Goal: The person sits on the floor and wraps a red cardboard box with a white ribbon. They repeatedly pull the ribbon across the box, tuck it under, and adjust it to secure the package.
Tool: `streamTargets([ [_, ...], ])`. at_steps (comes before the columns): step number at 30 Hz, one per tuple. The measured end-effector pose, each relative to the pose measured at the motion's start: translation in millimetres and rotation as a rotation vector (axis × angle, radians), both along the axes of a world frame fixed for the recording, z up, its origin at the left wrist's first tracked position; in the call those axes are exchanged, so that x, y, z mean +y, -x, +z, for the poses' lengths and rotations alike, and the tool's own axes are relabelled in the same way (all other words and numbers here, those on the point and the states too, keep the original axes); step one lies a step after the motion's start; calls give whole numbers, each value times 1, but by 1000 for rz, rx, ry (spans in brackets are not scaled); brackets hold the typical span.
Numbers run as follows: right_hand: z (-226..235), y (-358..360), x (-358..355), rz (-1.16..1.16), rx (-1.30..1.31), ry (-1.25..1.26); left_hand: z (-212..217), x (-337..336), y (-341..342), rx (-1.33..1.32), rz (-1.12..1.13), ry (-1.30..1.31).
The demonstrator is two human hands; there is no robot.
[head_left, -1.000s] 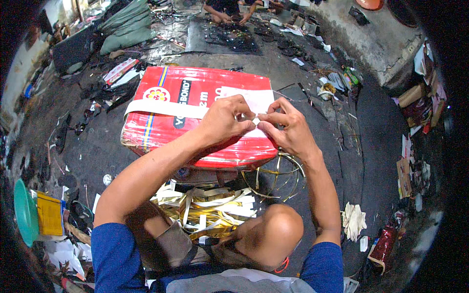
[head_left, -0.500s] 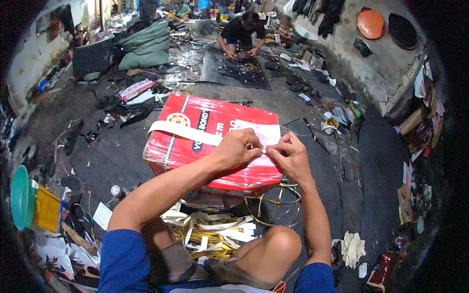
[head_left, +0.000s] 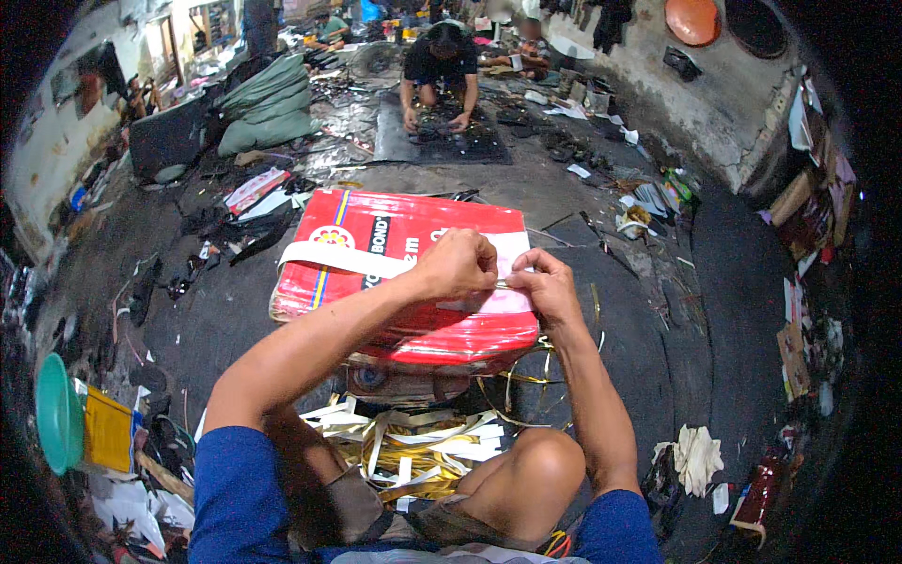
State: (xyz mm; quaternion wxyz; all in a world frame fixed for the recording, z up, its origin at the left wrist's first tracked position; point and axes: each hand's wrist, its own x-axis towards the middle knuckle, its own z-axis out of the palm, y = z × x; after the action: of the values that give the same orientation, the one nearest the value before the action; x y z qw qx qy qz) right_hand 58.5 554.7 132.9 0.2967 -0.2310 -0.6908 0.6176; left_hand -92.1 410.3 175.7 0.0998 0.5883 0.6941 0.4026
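A red shiny-wrapped box (head_left: 376, 273) lies on the dark floor in front of me, with a white strip (head_left: 329, 257) running across its top. My left hand (head_left: 458, 265) and my right hand (head_left: 543, 287) meet above the box's right part. Both pinch a small thin piece (head_left: 505, 283) between their fingertips, over a white sheet lying on the box. What the piece is stays too small to tell. My bare knee (head_left: 526, 465) shows below the box.
A heap of gold and white strips (head_left: 413, 446) lies between box and knee. A green bowl (head_left: 56, 414) and yellow packet (head_left: 108, 430) sit at left. Another person (head_left: 440, 66) crouches over a dark mat at the back. Scraps litter the floor, with a white rag (head_left: 697, 458) at right.
My view has tilted upward, so the box and hands sit lower in the picture and the person at the back shows fully. The hands stay pinched together over the box.
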Motion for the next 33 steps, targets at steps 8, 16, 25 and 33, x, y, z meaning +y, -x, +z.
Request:
streamTargets([
  [8,3,-21,-16,-75,64,-152,-14,13,-11,-12,-102,-227],
  [16,-30,-28,-6,49,224,193,-21,20,-32,-173,-120,-341],
  [25,3,-32,-5,164,92,583,-28,27,-27,-172,-129,-383],
  [33,15,10,30,-236,-337,-732,-27,27,-29,-147,-104,-386],
])
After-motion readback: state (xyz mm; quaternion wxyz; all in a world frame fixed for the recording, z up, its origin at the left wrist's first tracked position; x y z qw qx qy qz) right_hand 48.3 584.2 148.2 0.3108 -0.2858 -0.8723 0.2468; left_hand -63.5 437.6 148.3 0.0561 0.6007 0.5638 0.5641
